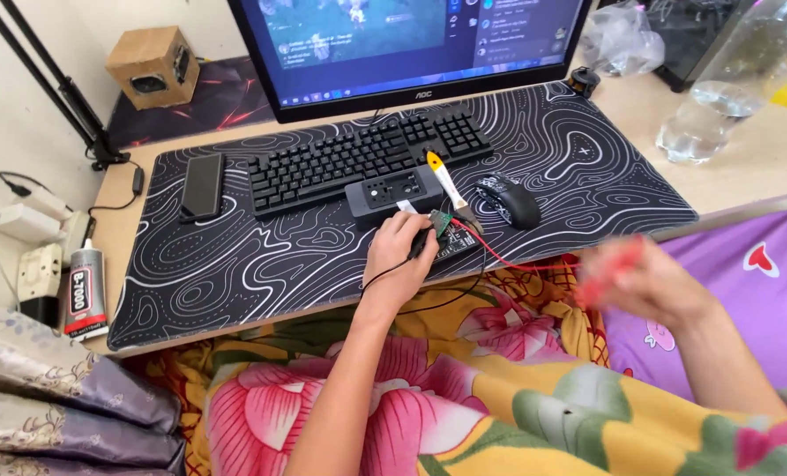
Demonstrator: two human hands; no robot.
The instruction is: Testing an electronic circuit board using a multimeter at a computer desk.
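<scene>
The right hand is smeared by motion blur; something red sits in or against it, but what it is and how the fingers close on it cannot be told. The monitor is cut off at the top edge, and a clear plastic bottle runs out of view at the upper right.

The left hand rests on the front part of the desk mat, fingers curled loosely over a small green circuit board lying on a dark plate. Whether they pinch the board or only press on it is hidden by the knuckles. A red wire and a black wire lead off the board over the desk's front edge.

Just behind the board lie a dark rectangular box and a tool with a yellow and white handle, which leans across the black keyboard. A black mouse sits just right of the board. Open mat remains left of the hand, up to a black phone.

The mat is black with white wavy contour lines. A glue tube lies at the desk's left edge. Floral cloth covers the lap below.
</scene>
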